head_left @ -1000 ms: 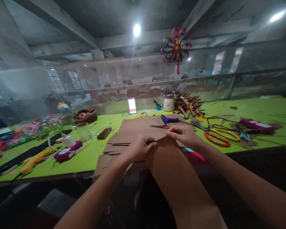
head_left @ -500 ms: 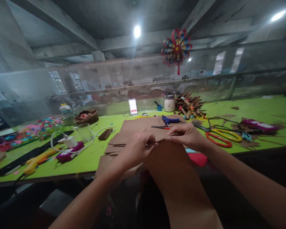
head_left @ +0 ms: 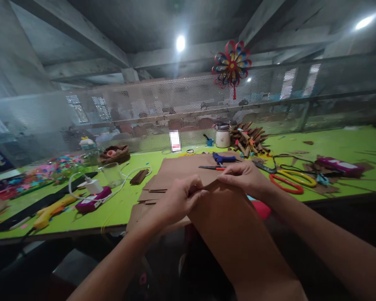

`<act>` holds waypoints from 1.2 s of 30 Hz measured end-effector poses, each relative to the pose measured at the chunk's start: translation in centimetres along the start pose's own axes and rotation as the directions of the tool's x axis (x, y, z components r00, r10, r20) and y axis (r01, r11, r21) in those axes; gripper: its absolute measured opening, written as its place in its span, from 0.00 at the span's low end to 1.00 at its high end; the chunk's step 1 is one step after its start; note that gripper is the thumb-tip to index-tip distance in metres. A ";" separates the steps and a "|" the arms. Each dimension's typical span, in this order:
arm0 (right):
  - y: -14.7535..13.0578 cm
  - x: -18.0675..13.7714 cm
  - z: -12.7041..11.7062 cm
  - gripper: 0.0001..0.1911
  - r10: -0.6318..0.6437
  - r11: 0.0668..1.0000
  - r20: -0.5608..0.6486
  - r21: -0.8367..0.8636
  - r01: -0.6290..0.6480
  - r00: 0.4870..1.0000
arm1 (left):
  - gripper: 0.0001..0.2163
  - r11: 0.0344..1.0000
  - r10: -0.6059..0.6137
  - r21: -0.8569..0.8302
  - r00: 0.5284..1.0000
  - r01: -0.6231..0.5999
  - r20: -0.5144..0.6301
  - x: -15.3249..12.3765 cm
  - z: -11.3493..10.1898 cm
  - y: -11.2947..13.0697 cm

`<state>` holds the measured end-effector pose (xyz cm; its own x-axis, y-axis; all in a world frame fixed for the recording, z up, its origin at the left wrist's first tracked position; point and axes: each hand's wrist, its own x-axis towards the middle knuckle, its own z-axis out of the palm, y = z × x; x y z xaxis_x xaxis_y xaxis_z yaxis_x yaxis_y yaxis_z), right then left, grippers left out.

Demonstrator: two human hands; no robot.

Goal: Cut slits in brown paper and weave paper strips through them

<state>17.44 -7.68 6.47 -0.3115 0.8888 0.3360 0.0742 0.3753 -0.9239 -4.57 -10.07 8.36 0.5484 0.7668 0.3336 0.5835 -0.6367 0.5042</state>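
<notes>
Both hands are clamped on the brown paper (head_left: 238, 234): the left hand (head_left: 182, 200) pinches the left part of its top edge between thumb and curled fingers, and the right hand (head_left: 246, 179) grips the same edge just beside it. The hands are close together but apart, with a short stretch of edge between them. The paper slopes down from there toward the person, in front of the table (head_left: 363, 142); its lower end runs out of view.

Beyond the hands, brown sheets (head_left: 183, 167) lie overlapping on the green top. A blue glue gun (head_left: 224, 158) rests on them, near a thin pointed tool (head_left: 208, 167) whose red end is partly hidden behind the right hand. Scissors (head_left: 296, 180) with one yellow and one red loop lie to the right — near a black cord. A white jar (head_left: 222, 137) stands farther back, beside a pile of brown rolls (head_left: 249, 141).
</notes>
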 end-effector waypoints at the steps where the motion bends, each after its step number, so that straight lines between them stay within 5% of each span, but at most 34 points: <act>1: 0.3 0.2 0.0 0.16 0.010 1.000 0.004 0.018 -0.010 1.000 | 0.08 1.000 -0.005 -0.003 1.000 0.005 -0.011 0.2 0.0 -0.2; 9: 2.5 2.4 0.2 0.20 0.080 0.994 -0.094 0.086 -0.072 0.992 | 0.12 0.910 -0.170 -0.338 0.960 0.240 0.223 1.3 -0.8 -2.7; 15: 4.4 3.7 0.3 0.22 0.186 0.955 -0.076 0.249 -0.162 0.980 | 0.13 0.893 -0.193 -0.372 0.962 0.255 0.194 2.2 -0.9 -5.9; 22: 5.8 5.2 -0.2 0.24 0.174 0.961 -0.122 0.238 -0.142 0.977 | 0.13 0.820 -0.252 -0.483 0.952 0.306 0.176 3.5 -0.7 -8.4; 30: 6.7 5.5 0.4 0.24 0.184 0.967 -0.160 0.207 -0.150 0.970 | 0.14 0.910 -0.173 -0.302 0.922 0.284 0.345 7.3 -1.4 -9.3; 36: 6.2 5.2 0.3 0.23 0.113 0.993 -0.085 0.050 -0.109 0.990 | 0.15 0.934 -0.191 -0.235 0.933 0.268 0.304 9.0 -0.2 -7.8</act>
<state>16.00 -0.80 2.43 -0.2195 0.9446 0.2442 0.0605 0.2630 -0.9629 -4.36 1.83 7.58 0.5824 0.8124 -0.0269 0.5511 -0.3703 0.7477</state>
